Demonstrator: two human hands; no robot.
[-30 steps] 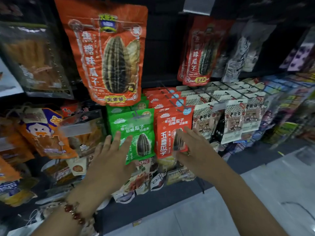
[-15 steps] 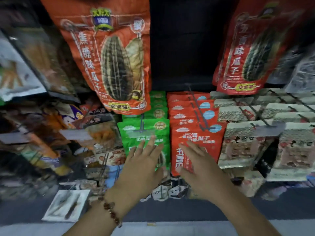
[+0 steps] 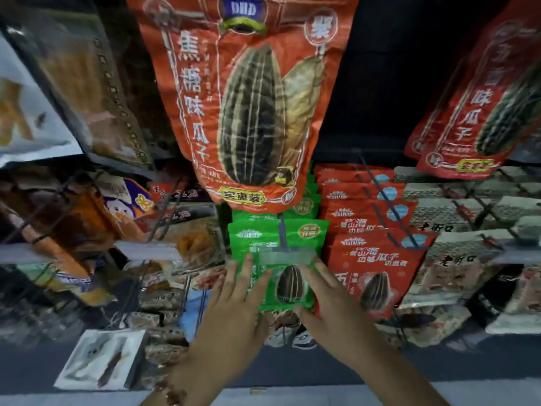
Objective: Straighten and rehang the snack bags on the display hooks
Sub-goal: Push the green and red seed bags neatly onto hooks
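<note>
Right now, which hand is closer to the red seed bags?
Right. The right hand lies at the green bag's right edge, beside the red bags; the left hand is across it.

Stood before a dark backboard (image 3: pixel 377 92), black behind the wire pegs (image 3: pixel 380 197). Ran along the bottom as a pale grey floor (image 3: pixel 292 397), with a dark base strip (image 3: pixel 292 367) just above it. Lit dimly, brighter toward the floor. Blurred at the edges. Carried clear label strips (image 3: pixel 146 249) across the peg tips at mid-height, left and right.
</note>
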